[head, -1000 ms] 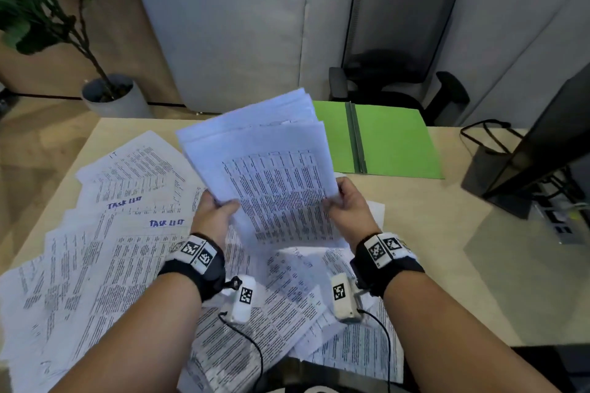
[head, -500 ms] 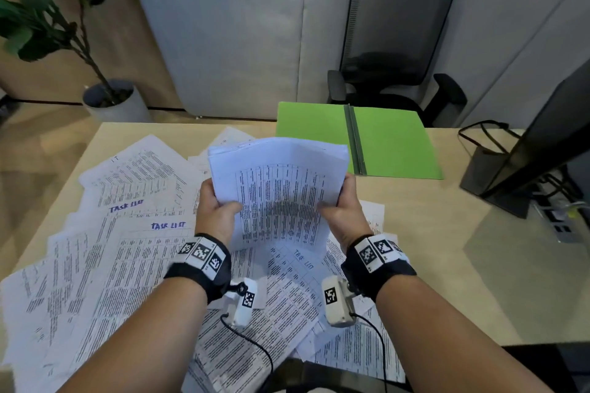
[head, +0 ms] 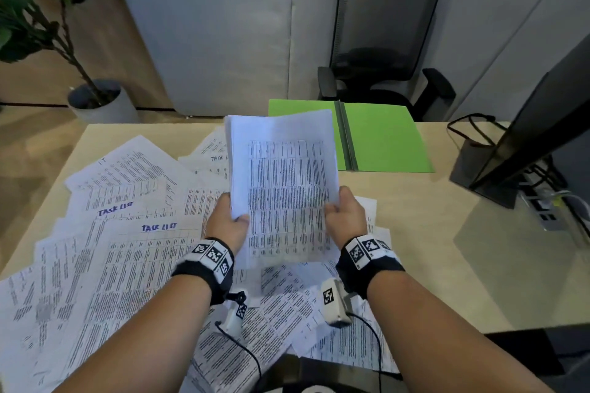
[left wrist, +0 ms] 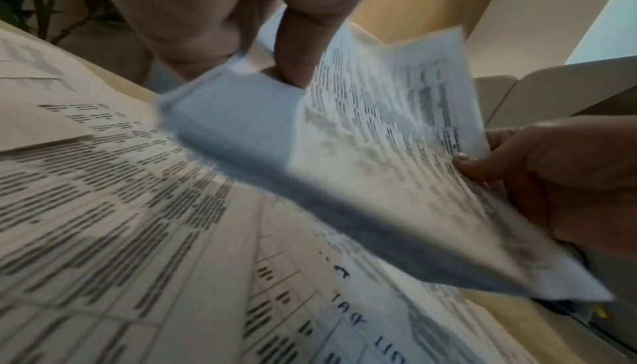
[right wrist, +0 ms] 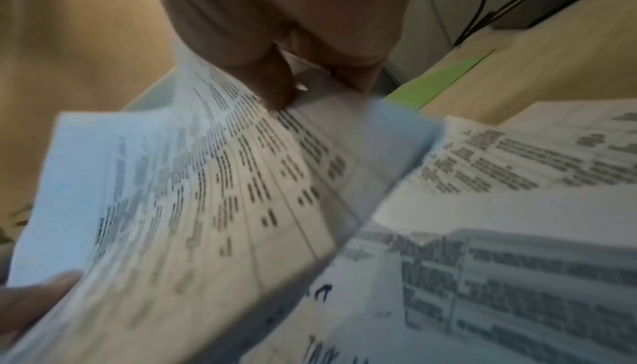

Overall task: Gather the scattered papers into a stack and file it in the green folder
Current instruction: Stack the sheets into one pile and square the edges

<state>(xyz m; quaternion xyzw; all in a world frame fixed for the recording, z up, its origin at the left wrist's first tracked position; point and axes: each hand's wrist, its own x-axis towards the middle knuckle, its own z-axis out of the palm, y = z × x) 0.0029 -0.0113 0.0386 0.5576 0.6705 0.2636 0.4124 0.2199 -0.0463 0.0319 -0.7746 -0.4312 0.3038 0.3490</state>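
- Nearest, loose papers lie spread and overlapping across the left and middle of the desk; two of them carry "TASK LIST" in blue handwriting.
- Above them, both hands hold a stack of papers lifted off the desk, its lower edge toward the person.
- The left hand grips the stack's left edge, thumb on the printed top page and fingers behind.
- The right hand grips the right edge the same way, thumb pressed on top.
- The left wrist view shows the left thumb on the page and the other hand's fingers curled at the far edge; the stack is blurred there and its print cannot be read.
- The right wrist view shows a thin green strip of the folder beyond the stack, and more printed sheets beneath; it too is blurred.
- Farther back, the green folder lies open and flat on the desk; its right half is bare, and the top of the stack hides part of its left half.
- At the right, a dark monitor is cut off by the picture's edge, with cables beside it.
- Beyond the desk stand an office chair and a potted plant, seen only from the head camera.
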